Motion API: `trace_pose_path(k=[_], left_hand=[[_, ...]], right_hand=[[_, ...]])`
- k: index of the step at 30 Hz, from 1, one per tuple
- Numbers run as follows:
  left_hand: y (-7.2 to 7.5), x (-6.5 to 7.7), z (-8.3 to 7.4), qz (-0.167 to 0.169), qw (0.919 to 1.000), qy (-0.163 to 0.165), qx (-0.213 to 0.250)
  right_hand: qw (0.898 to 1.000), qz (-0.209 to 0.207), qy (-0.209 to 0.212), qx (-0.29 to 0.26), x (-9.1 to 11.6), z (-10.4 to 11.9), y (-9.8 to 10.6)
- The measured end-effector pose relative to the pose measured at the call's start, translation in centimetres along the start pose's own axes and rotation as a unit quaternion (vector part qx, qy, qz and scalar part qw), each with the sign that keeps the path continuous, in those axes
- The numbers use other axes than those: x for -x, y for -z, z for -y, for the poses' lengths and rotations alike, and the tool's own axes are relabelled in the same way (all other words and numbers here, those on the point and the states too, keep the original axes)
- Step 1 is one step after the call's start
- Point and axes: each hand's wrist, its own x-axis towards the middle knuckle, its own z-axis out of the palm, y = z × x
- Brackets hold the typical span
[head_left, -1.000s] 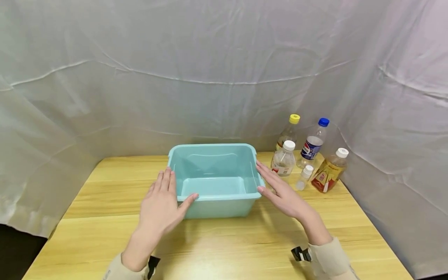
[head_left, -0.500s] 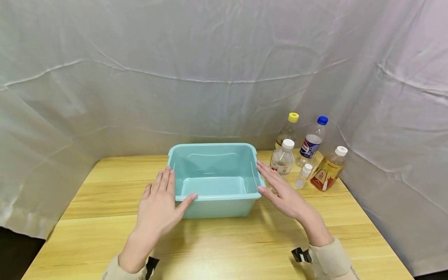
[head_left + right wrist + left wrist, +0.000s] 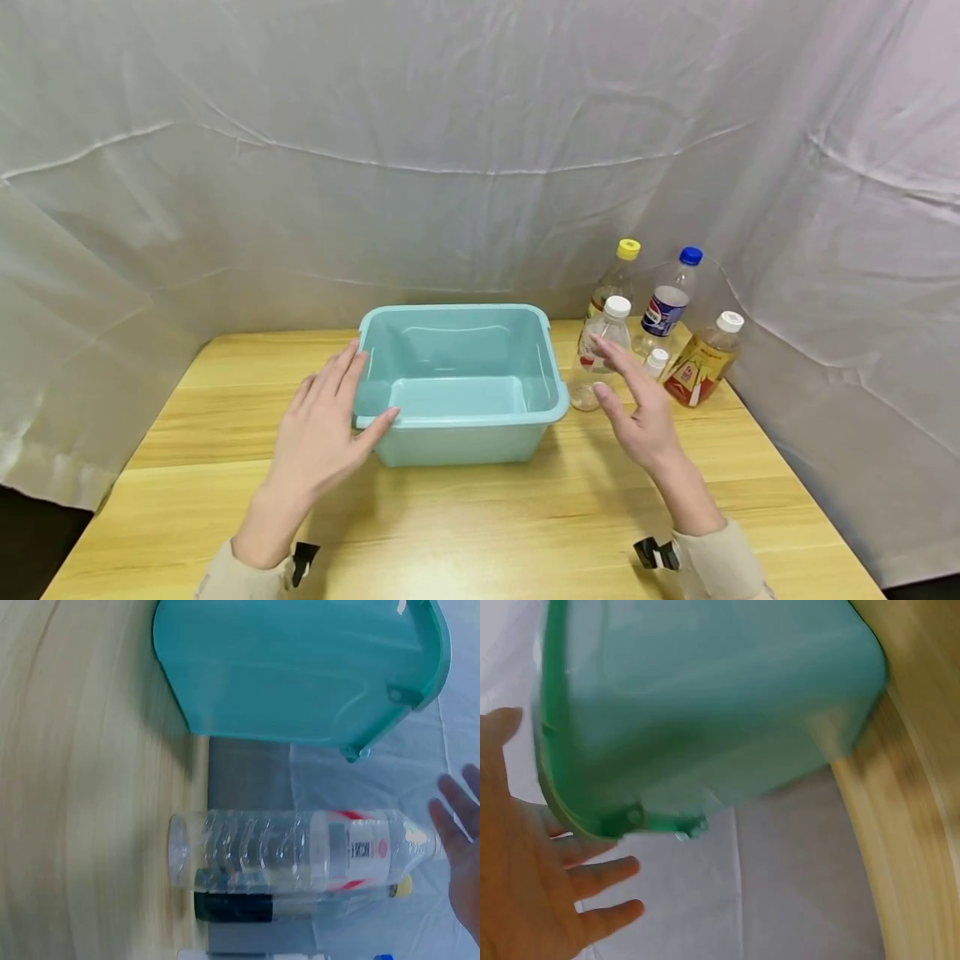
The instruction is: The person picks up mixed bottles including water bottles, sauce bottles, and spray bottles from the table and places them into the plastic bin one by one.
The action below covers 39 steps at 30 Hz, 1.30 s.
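Note:
A light teal plastic basin (image 3: 465, 442) stands on the wooden table, its inside bare. My left hand (image 3: 318, 425) is at its left rim, fingers straight and spread, thumb near the front corner. The left wrist view shows that hand (image 3: 525, 877) beside the rim of the basin (image 3: 727, 697). My right hand (image 3: 645, 417) is off the basin's right side, fingers loosely spread, holding nothing. In the head view it overlaps a clear bottle with a white cap (image 3: 617, 307). In the right wrist view this bottle (image 3: 300, 851) stands between the basin and more bottles.
Behind the clear bottle is a yellow-capped bottle (image 3: 611, 287). A Pepsi-labelled bottle with a blue cap (image 3: 664, 308), a small white-capped bottle (image 3: 656, 360) and a yellow-and-red labelled bottle (image 3: 701, 367) stand to the right. A grey curtain (image 3: 450, 167) hangs behind the table (image 3: 465, 533).
Both hands have moved away from the basin's sides, the left one leftward and the right one rightward. The basin stays in nearly the same place.

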Motion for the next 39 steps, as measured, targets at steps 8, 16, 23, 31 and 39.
trace_pose_path(k=[8, 16, 23, 31, 39], left_hand=[[0.1, 0.0, 1.3, 0.061, 0.9978, -0.013, -0.024], [-0.2, -0.1, 1.4, 0.073, 0.9972, -0.002, -0.011], [-0.1, 0.0, 1.3, 0.083, 0.9965, 0.007, -0.004], [-0.1, 0.1, 1.3, 0.074, 0.9972, 0.004, 0.009], [-0.4, 0.0, 1.5, 0.069, 0.9975, -0.002, 0.014]], right_hand=[[0.991, -0.131, 0.004, 0.038, -0.7, 0.7, 1.5], [0.983, -0.129, -0.058, 0.12, 2.6, -5.4, 3.9], [0.971, -0.112, -0.134, 0.162, 3.9, -7.3, 5.1], [0.956, -0.077, -0.225, 0.174, 4.6, -9.2, 6.0], [0.949, -0.058, -0.273, 0.147, 4.9, -10.5, 6.3]])
